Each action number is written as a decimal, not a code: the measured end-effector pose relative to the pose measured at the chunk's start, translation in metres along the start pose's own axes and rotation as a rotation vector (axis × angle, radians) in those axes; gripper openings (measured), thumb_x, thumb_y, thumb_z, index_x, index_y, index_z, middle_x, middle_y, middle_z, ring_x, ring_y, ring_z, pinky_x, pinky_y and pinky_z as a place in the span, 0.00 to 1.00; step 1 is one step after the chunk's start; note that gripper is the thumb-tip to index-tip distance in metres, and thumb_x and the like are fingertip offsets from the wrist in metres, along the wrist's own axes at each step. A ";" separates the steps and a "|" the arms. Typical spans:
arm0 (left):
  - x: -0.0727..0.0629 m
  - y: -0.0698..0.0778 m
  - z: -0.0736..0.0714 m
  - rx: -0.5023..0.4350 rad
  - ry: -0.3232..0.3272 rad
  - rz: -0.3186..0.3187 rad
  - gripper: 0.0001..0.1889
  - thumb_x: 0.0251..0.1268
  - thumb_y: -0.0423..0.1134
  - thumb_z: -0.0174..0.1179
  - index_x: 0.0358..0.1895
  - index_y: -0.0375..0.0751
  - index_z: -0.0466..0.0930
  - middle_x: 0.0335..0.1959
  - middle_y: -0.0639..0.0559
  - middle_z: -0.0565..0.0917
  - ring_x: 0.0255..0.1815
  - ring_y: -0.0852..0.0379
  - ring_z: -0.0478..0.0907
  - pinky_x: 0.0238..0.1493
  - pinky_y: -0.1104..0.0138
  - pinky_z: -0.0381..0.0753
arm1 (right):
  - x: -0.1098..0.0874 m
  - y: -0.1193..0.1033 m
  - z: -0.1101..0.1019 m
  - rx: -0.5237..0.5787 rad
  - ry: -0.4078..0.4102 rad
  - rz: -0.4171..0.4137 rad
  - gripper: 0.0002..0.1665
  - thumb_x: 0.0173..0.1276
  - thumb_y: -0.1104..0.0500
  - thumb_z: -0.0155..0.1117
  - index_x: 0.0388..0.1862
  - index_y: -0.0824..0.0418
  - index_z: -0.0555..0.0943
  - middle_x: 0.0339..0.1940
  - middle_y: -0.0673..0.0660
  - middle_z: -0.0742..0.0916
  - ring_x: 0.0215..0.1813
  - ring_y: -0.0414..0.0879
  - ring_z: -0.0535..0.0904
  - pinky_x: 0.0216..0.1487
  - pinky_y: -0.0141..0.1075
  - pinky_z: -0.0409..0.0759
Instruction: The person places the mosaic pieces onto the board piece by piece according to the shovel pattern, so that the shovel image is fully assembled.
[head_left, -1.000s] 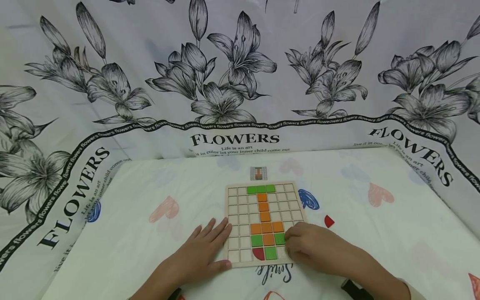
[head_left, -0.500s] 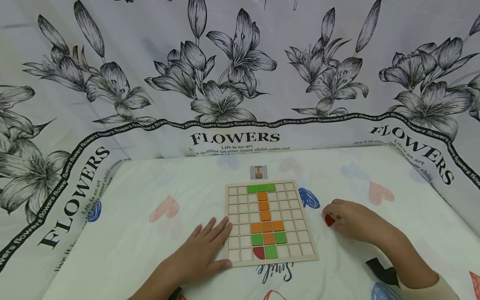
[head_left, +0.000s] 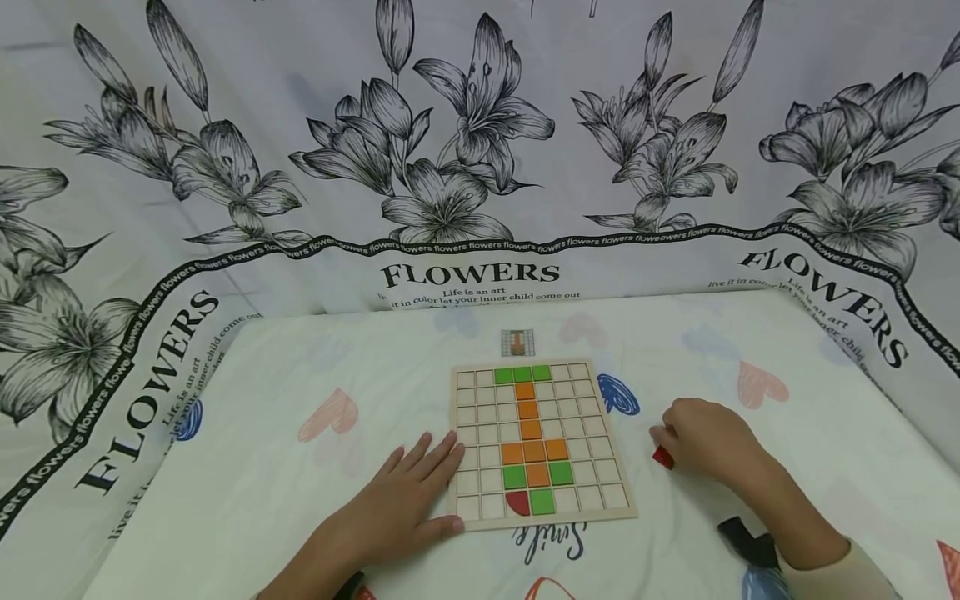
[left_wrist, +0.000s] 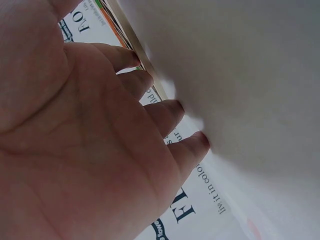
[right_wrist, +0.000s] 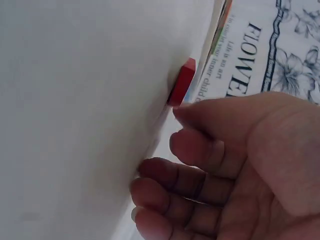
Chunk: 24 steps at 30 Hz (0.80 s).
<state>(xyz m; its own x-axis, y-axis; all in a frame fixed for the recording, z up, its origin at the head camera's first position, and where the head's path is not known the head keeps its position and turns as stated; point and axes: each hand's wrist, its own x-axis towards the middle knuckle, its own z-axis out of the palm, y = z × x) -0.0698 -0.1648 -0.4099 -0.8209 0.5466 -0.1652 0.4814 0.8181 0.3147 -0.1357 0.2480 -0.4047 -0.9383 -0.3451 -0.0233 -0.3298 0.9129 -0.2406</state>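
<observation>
In the head view, a wooden grid board carries green tiles, orange tiles and one red quarter-round tile. My left hand rests flat along its left edge, fingertips and thumb touching the rim. To the right of the board, my right hand is over the cloth beside a loose red tile. In the right wrist view that red tile sits at the thumb tip, outside the gap between thumb and loosely curled fingers. Whether the thumb touches it I cannot tell.
A small picture card of a similar grid pattern lies behind the board. White cloth with printed hearts covers the table. A flower-printed curtain hangs at the back and sides. A black strap is near the right wrist.
My right hand has moved from the board's lower right to the loose red tile, which has shifted slightly toward me. The left hand has stayed in place.
</observation>
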 end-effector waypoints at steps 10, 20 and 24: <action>0.001 -0.002 0.000 -0.002 -0.002 0.002 0.46 0.69 0.69 0.50 0.81 0.45 0.53 0.81 0.50 0.51 0.80 0.40 0.46 0.72 0.39 0.52 | -0.003 0.011 -0.008 0.081 -0.094 -0.172 0.18 0.66 0.72 0.63 0.44 0.49 0.84 0.33 0.40 0.77 0.33 0.37 0.72 0.35 0.34 0.74; 0.001 -0.001 -0.001 -0.005 -0.007 0.000 0.46 0.69 0.69 0.50 0.80 0.44 0.54 0.81 0.49 0.52 0.80 0.40 0.46 0.72 0.39 0.53 | -0.004 0.001 -0.007 0.146 -0.143 -0.186 0.18 0.53 0.69 0.72 0.35 0.47 0.82 0.31 0.41 0.75 0.29 0.35 0.68 0.30 0.31 0.69; 0.001 -0.001 -0.001 -0.009 -0.008 0.000 0.46 0.69 0.69 0.50 0.80 0.44 0.54 0.81 0.49 0.52 0.80 0.40 0.47 0.72 0.39 0.53 | -0.003 -0.002 -0.006 0.136 -0.146 -0.229 0.15 0.55 0.66 0.74 0.33 0.48 0.81 0.29 0.42 0.74 0.30 0.35 0.68 0.31 0.31 0.69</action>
<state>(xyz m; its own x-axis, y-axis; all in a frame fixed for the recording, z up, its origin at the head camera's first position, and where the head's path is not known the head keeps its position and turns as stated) -0.0712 -0.1649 -0.4092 -0.8182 0.5484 -0.1729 0.4789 0.8163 0.3228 -0.1329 0.2481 -0.3979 -0.8128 -0.5755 -0.0901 -0.5050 0.7733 -0.3833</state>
